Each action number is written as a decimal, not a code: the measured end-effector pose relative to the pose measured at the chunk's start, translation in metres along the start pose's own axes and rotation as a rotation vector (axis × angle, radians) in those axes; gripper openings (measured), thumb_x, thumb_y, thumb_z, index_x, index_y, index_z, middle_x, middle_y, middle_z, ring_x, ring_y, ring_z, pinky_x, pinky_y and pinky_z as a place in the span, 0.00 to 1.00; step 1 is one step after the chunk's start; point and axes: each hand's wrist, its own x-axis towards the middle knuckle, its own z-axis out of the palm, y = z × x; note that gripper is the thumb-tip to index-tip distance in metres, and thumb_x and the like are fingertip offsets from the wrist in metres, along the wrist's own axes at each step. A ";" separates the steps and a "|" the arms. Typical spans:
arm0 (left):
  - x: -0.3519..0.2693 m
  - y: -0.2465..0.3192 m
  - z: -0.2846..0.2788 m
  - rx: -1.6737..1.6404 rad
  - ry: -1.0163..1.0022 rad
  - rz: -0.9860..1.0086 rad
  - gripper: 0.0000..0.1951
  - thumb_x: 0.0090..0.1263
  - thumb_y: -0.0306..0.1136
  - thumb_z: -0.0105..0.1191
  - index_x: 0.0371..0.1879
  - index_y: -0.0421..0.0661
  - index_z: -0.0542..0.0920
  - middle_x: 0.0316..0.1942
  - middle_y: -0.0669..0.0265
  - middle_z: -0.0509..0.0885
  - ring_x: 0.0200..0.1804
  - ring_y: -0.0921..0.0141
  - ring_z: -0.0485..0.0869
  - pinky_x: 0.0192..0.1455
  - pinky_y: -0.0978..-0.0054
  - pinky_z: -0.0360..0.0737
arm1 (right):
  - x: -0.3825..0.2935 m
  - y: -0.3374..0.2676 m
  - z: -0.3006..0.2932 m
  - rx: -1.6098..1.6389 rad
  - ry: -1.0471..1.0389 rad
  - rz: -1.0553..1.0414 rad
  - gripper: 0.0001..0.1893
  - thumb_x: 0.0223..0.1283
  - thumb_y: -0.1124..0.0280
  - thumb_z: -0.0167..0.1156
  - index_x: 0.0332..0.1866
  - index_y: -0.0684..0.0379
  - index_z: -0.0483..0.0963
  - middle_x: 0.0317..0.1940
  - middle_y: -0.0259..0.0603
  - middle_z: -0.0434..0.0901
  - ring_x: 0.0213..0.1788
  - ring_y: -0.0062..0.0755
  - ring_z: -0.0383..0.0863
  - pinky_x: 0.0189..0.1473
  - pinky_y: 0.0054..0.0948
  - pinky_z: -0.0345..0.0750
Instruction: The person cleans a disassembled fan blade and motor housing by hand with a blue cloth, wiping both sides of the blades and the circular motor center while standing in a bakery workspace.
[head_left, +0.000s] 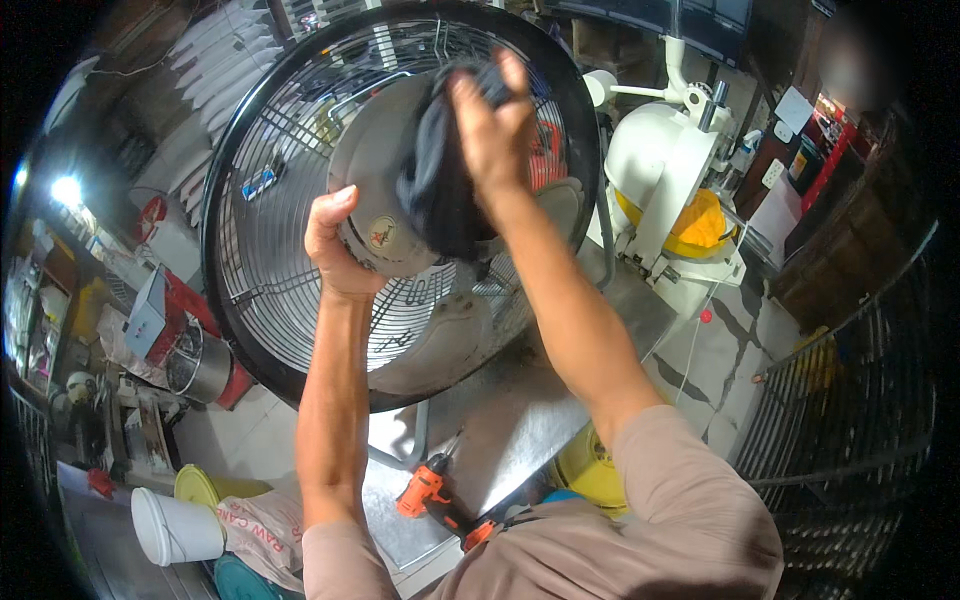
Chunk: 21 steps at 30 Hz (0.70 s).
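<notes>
A large drum fan with a round black frame (247, 360) and wire grille stands before me, its grey metal blades showing dust. My left hand (337, 244) grips the lower left edge of a grey fan blade (367, 180) that bears a round sticker, the thumb lying on its face. My right hand (495, 127) is closed on a dark cloth (439, 172), pressed against the blade's right side; the hand is slightly blurred. Below the fan, an orange and black cordless drill (431, 495) with a long bit lies on a metal table (405, 536).
A white mixer (660, 150) with a yellow cloth (701, 217) in its bowl stands at the right. White (169, 529) and yellow (199, 487) buckets are at the lower left. Behind the table's right edge is a yellow lid (592, 472). Dark wire racks (817, 435) stand at the right.
</notes>
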 end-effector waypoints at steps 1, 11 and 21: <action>0.000 -0.001 0.000 0.012 0.039 0.005 0.23 0.70 0.42 0.46 0.53 0.35 0.80 0.50 0.54 0.87 0.49 0.61 0.87 0.56 0.64 0.83 | 0.018 -0.003 -0.003 0.213 -0.081 0.091 0.24 0.62 0.70 0.66 0.59 0.72 0.71 0.42 0.43 0.84 0.42 0.29 0.84 0.47 0.27 0.80; 0.003 -0.006 0.008 0.077 0.146 0.055 0.22 0.70 0.41 0.48 0.53 0.36 0.81 0.51 0.54 0.86 0.51 0.61 0.86 0.57 0.65 0.83 | 0.011 -0.016 -0.002 0.466 -0.154 0.211 0.34 0.54 0.70 0.76 0.63 0.68 0.67 0.42 0.40 0.85 0.41 0.26 0.83 0.48 0.25 0.80; 0.014 -0.012 0.014 0.101 0.101 0.008 0.21 0.70 0.41 0.50 0.49 0.35 0.82 0.45 0.56 0.88 0.44 0.64 0.88 0.49 0.69 0.85 | 0.030 0.012 -0.010 0.062 0.059 -0.224 0.29 0.58 0.56 0.74 0.52 0.65 0.67 0.41 0.45 0.75 0.42 0.37 0.77 0.50 0.36 0.75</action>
